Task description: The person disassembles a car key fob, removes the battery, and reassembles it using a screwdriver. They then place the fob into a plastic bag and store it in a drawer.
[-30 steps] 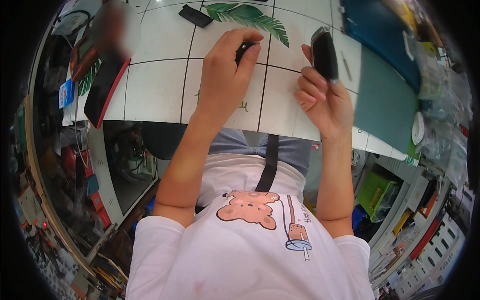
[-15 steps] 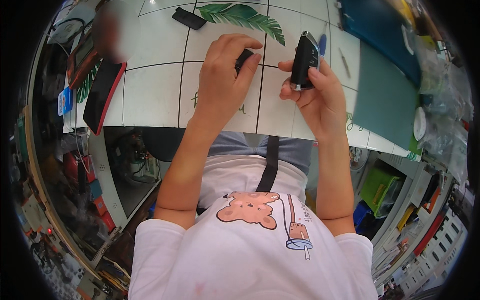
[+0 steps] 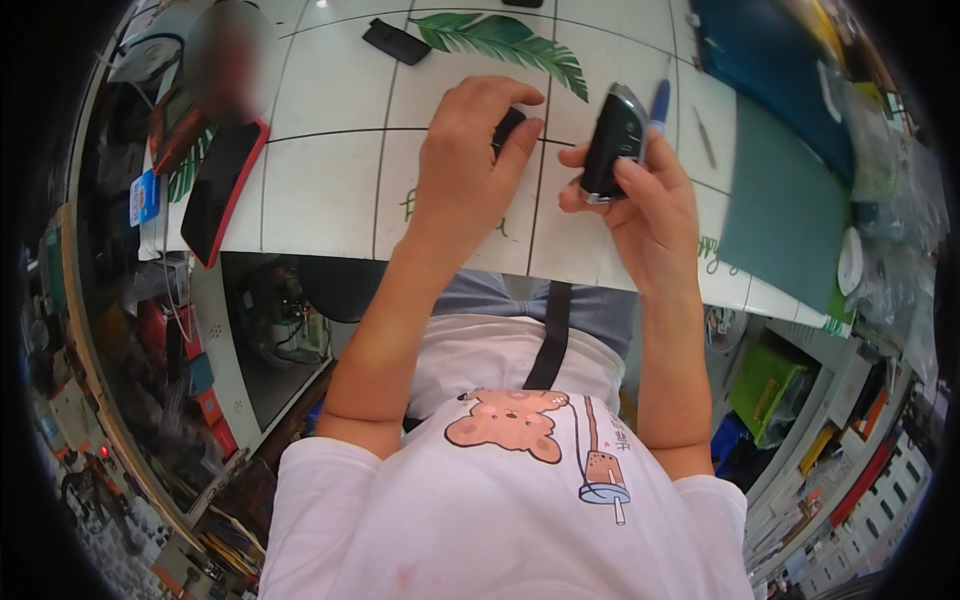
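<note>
My right hand [image 3: 652, 190] grips a black car key fob [image 3: 610, 145] with silver edging and a column of buttons on its face, held upright above the white table. The thumb lies along the fob's lower right side, and the fingers wrap behind it. To the left, my left hand [image 3: 478, 150] curls over the tabletop, closed around a small black piece [image 3: 509, 130]. Most of that piece is hidden by the fingers, so its kind cannot be told. Beyond the left hand lies a loose black rectangular casing [image 3: 396, 41], apart from both hands.
A red-edged phone [image 3: 224, 190] lies at the left. A blue pen [image 3: 660, 103] and a slim pointed metal tool [image 3: 706, 137] sit right of the fob, beside a grey-green mat [image 3: 785, 205]. A printed green leaf [image 3: 510, 45] marks the white tabletop [image 3: 320, 190].
The whole view has shifted a little. My right hand has lowered the fob slightly toward me, and it leans a bit differently. My left hand keeps its place and its hold.
</note>
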{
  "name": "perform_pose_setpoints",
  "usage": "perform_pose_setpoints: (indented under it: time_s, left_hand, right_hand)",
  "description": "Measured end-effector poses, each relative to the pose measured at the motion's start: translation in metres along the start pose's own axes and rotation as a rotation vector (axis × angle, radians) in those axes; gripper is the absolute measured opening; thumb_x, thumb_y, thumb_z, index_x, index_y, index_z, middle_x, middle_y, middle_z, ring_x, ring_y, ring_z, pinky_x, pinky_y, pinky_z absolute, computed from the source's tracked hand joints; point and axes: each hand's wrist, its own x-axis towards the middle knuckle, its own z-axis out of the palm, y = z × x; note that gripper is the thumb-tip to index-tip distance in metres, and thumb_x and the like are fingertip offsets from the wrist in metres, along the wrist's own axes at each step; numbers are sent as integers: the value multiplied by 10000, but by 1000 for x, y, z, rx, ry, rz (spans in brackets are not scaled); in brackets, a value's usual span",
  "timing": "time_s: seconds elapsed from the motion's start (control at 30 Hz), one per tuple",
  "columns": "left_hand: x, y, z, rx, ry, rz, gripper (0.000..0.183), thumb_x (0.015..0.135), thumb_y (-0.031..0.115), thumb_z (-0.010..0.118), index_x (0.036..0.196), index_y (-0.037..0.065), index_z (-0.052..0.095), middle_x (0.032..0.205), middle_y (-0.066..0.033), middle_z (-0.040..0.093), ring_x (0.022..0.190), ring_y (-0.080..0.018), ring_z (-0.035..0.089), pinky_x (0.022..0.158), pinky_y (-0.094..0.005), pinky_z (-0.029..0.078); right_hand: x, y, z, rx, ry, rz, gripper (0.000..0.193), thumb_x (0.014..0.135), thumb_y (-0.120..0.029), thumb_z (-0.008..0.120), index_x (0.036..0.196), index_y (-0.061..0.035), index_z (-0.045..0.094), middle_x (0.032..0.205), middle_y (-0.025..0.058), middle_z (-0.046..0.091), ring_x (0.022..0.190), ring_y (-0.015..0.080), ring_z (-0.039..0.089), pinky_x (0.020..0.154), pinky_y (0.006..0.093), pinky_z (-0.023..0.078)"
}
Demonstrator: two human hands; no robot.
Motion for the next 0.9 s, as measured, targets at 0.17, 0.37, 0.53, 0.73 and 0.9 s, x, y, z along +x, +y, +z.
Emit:
perform_pose_setpoints:
  time_s: [0.17,0.37,0.53,0.73,0.9]
  left_hand:
    - [-4,13,-10,324,59,58,393,720,136,691,1082,62,557,1022,-99,575,948,-265,535,853,-369,395]
    - [-14,16,-19,444,-40,40,513,653,143,733,1121,58,541,1033,-113,579,933,-302,520,840,-408,396]
    - [9,39,-20,24,-23,41,489,653,77,731,1110,60,557,1037,-97,602,905,-266,554,746,-356,449]
    - [50,75,38,-27,-57,380,365,727,102,663,1078,77,567,1020,-48,613,882,-197,559,712,-299,455]
    - [79,83,45,17,-203,271,383,696,130,682,1066,104,587,1139,-67,550,968,-187,513,854,-344,401]
  right_hand:
    - [-10,-5,-3,34,106,-65,321,869,-93,487,1156,16,396,976,255,592,780,318,627,722,433,522]
    - [-54,-41,-25,-39,243,-255,438,885,-204,524,1258,-51,354,965,133,551,742,209,562,666,365,496]
    - [-57,-69,-53,129,300,-361,389,882,-167,526,1221,-45,379,998,155,544,829,245,586,682,412,539]
    - [3,-51,2,371,258,-65,617,888,-395,525,1351,-68,280,1235,185,463,1137,243,461,994,383,358]
    - [22,-69,9,130,550,98,637,879,-431,526,1346,-65,293,1206,140,484,1090,215,498,943,355,408]
